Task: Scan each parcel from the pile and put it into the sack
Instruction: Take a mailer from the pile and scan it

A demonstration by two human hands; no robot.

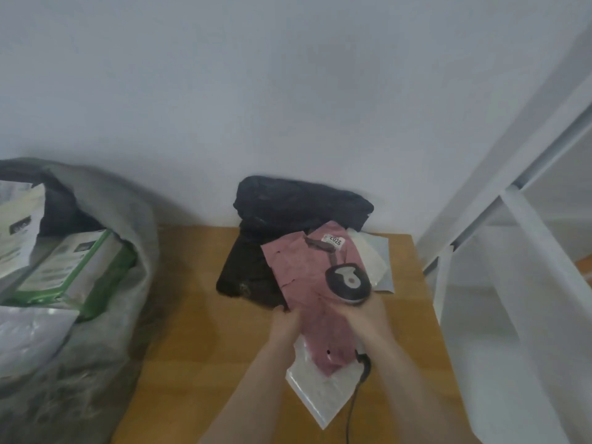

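Observation:
A pink parcel with a small white label lies on top of the pile on the wooden table. My left hand grips its near left edge. My right hand holds a black and grey scanner over the pink parcel, its cable trailing down toward me. Black parcels lie behind and left of the pink one, and white parcels lie under it. The grey sack stands open at the left with several parcels inside.
A green and white parcel shows in the sack's mouth. A plain wall runs behind the table. White shelving stands close to the table's right edge.

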